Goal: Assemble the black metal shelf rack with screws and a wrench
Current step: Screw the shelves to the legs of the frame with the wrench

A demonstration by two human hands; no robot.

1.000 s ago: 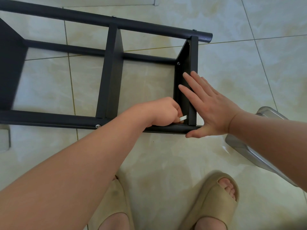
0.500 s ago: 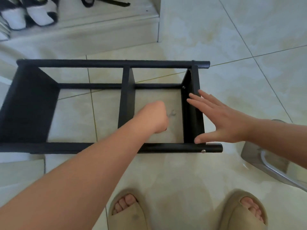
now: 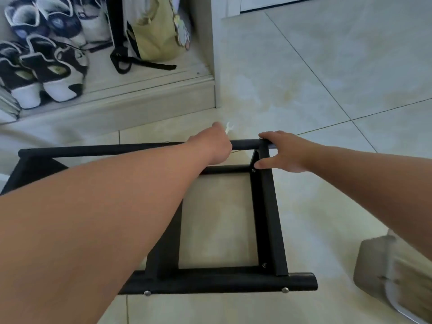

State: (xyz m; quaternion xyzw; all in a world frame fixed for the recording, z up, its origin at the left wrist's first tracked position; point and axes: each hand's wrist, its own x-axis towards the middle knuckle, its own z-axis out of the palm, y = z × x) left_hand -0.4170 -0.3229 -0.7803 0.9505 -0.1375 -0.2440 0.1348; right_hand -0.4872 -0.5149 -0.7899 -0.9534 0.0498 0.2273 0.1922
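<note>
Across the middle of the tiled floor [image 3: 304,66] lies the black metal shelf rack [image 3: 166,253], tipped on its side, with its near rail [image 3: 222,280] at 6 o'clock and its far rail [image 3: 105,149] running toward 9 o'clock. The left hand [image 3: 212,146] reaches over the far rail just above centre, fingers curled around a small pale wrench [image 3: 228,127] whose open jaw pokes out toward 12 o'clock. The tool touches no screw, so I judge it is about to be set on a far-side joint, not turning anything. The right hand [image 3: 285,152], at about 1 o'clock, wraps its fingers over the end of the far rail while the thumb presses the end crosspiece [image 3: 268,218] beside a screw head [image 3: 253,170]. That grip likely steadies the frame so that it will not slide on the smooth tiles under the wrench. 3 more screw heads show along the near end, 2 on the near rail and 1 inside the corner, so those joints look already fastened. Trainers [image 3: 46,66] and a yellow-green bag [image 3: 154,26] sit on a low ledge at 10 to 11 o'clock, and a blurred grey object [image 3: 378,265] lies at 4 o'clock. No brand, label or writing is legible; a patch on the bag is too blurred to read
</note>
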